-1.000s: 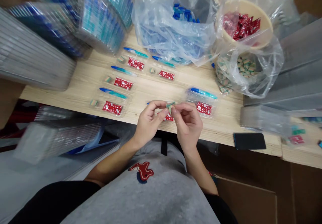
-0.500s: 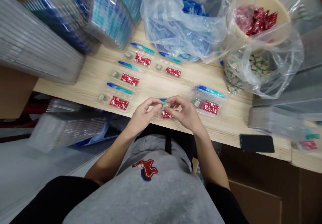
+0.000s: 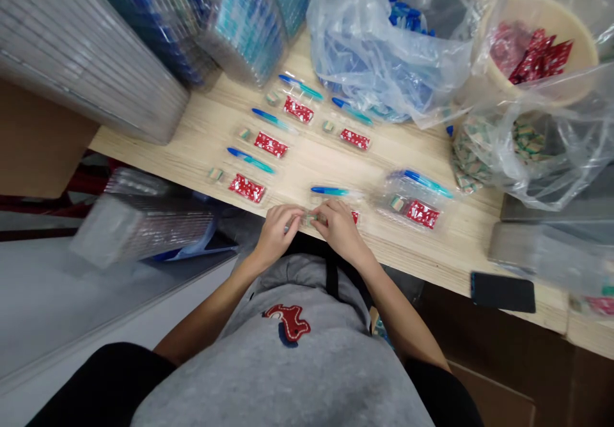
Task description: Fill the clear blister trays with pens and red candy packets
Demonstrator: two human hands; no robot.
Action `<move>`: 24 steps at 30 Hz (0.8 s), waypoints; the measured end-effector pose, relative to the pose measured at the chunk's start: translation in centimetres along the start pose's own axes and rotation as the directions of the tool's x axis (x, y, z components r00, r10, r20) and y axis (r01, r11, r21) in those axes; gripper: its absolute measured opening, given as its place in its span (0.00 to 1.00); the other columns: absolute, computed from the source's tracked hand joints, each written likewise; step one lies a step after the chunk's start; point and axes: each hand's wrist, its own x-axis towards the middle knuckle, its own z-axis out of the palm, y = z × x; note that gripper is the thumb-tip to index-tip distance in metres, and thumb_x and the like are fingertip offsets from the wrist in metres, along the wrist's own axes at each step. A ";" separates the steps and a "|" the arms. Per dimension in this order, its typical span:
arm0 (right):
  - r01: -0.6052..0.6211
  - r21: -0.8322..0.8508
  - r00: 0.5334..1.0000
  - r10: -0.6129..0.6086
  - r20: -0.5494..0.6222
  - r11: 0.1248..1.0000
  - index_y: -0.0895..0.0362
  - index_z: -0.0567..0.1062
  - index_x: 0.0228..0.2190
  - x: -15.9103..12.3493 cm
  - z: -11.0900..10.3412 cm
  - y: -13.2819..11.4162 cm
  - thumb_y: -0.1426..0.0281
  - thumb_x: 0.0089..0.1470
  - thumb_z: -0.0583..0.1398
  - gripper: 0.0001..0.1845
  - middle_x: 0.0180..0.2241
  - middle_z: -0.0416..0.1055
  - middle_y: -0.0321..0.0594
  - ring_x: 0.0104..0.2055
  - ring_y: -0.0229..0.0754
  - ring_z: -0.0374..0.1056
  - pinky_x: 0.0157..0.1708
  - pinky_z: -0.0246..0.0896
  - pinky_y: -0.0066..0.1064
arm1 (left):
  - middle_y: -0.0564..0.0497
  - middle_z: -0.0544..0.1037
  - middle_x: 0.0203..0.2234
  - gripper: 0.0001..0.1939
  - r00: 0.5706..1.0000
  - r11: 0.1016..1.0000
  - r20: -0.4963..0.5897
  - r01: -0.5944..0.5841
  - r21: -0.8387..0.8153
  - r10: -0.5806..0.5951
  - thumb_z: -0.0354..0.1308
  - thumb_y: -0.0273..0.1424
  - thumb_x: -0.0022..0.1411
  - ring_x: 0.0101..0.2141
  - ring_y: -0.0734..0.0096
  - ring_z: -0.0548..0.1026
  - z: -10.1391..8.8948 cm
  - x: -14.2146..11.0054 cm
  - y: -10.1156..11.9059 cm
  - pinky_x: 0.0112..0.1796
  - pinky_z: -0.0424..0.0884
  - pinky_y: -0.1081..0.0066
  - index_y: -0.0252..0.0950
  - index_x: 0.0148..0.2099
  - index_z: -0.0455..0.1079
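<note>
My right hand (image 3: 339, 230) has its thumb and fingers pinched at a small green-and-beige block (image 3: 309, 218) low in a clear plastic tray at the table's front edge. Close on the block's other side, my left hand (image 3: 279, 230) has its fingers curled together by the tray's left end; a greenish bit shows at its fingertips, too small to name. A blue pen (image 3: 330, 191) lies along the top of this tray. Its red patterned packet (image 3: 355, 217) is partly hidden behind my right hand. To the right, a filled clear tray (image 3: 384, 206) sits on further stacked trays.
Several filled trays (image 3: 247, 170) lie to the left. Behind are a plastic bag of pens (image 3: 384, 75), a cream tub (image 3: 585, 37) of red packets and a bag of blocks (image 3: 472, 149). Tall tray stacks (image 3: 144, 88) stand left; a phone (image 3: 503, 291) lies at the right edge.
My hands have come lower and nearer the table edge, with the block now down at the tray's left part. The pen and tray show more. The whole view has shifted.
</note>
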 end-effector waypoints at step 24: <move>0.089 -0.127 0.946 -0.124 -0.298 0.988 0.56 0.74 0.44 0.0 0.6 -0.1 0.66 0.64 0.51 0.15 0.43 0.70 0.50 0.46 0.52 0.64 0.46 0.56 0.44 | 0.45 0.77 0.42 0.18 0.964 0.893 0.005 0.248 -0.377 -0.266 0.47 0.44 0.67 0.45 0.63 0.73 1.1 1.5 1.6 0.49 0.67 0.61 0.37 0.45 0.69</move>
